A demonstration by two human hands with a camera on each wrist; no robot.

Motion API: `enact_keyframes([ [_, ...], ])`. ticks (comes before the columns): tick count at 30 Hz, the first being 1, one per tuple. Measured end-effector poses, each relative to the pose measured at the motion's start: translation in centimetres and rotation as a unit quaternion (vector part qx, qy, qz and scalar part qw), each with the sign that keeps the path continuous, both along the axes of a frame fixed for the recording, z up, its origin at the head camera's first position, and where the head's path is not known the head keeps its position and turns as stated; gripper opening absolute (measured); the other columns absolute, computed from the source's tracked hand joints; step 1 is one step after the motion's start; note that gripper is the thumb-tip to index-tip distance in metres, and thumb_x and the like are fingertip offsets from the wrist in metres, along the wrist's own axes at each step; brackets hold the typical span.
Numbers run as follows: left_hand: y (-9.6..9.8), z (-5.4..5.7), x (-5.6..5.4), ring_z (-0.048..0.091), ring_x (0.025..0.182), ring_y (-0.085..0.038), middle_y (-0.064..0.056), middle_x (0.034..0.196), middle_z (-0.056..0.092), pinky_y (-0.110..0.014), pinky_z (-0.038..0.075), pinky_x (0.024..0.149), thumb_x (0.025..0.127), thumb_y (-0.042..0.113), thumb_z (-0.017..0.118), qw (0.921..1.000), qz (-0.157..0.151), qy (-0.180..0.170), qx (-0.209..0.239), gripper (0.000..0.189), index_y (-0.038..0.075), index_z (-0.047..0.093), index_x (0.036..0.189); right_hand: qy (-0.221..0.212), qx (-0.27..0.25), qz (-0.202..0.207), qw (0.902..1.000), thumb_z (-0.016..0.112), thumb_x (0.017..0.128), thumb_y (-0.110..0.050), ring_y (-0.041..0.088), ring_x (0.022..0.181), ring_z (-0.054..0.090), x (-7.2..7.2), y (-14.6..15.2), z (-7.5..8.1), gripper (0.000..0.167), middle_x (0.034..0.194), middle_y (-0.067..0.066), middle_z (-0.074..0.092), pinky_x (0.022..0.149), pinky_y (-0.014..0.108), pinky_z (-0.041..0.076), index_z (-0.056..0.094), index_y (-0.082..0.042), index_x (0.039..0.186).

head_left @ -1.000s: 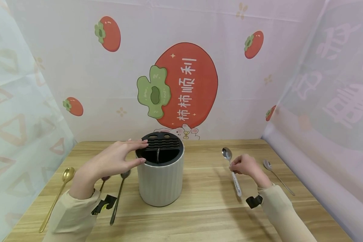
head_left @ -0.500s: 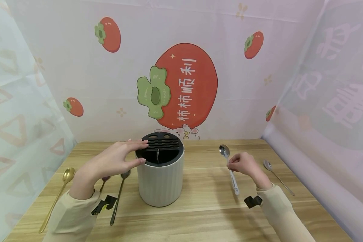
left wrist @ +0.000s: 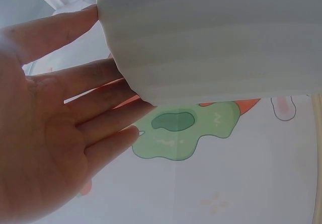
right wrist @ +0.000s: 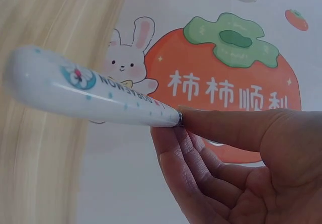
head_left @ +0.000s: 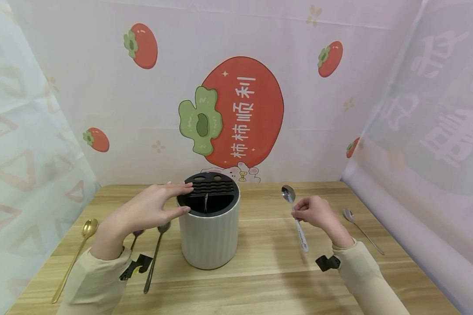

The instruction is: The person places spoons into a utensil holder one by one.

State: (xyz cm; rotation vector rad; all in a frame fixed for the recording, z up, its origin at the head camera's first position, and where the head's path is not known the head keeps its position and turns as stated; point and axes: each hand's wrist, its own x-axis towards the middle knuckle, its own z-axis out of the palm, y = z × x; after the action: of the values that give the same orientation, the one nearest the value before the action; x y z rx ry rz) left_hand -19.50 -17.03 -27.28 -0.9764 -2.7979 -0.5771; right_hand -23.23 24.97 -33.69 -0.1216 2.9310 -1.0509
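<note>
A white ribbed utensil holder (head_left: 210, 243) with a black slotted lid (head_left: 217, 187) stands upright near the middle of the table. My left hand (head_left: 147, 208) rests its fingertips and thumb on the lid's left edge, the fingers fairly straight. In the left wrist view the fingers (left wrist: 100, 95) reach the holder's rim. To the right, my right hand (head_left: 315, 214) pinches a spoon by the neck, between thumb and fingers. That spoon (head_left: 301, 236) has a steel bowl and a white printed handle, held tilted above the table. The right wrist view shows its patterned handle (right wrist: 95, 90) up close.
On the left lie a gold spoon (head_left: 75, 258), a dark long-handled spoon (head_left: 156, 258) and a purplish spoon (head_left: 137, 234), partly hidden by the left arm. A small silver spoon (head_left: 362, 229) lies at far right. A printed cloth backdrop (head_left: 299, 131) rises behind the wooden table (head_left: 260, 288).
My right hand has moved slightly left with the white-handled spoon, toward the holder. The left hand has stayed in place on the lid's edge.
</note>
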Motion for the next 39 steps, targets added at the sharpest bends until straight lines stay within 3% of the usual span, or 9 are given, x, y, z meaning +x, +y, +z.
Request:
enact_keyframes([
  [39,0.0,-0.4,-0.3,0.041,0.132,-0.04,-0.006,0.141,0.051,-0.055,0.036,0.106,0.092,0.037,0.059,0.9999,-0.002,0.015,-0.004,0.052,0.008,0.054,0.135,0.037,-0.006,0.009,0.9993,0.071,0.084,-0.016,0.01,0.068,0.066,0.4,-3.3,2.5,0.015,0.078,0.005,0.071,0.06,0.027,0.055,0.069,-0.002,0.09],
])
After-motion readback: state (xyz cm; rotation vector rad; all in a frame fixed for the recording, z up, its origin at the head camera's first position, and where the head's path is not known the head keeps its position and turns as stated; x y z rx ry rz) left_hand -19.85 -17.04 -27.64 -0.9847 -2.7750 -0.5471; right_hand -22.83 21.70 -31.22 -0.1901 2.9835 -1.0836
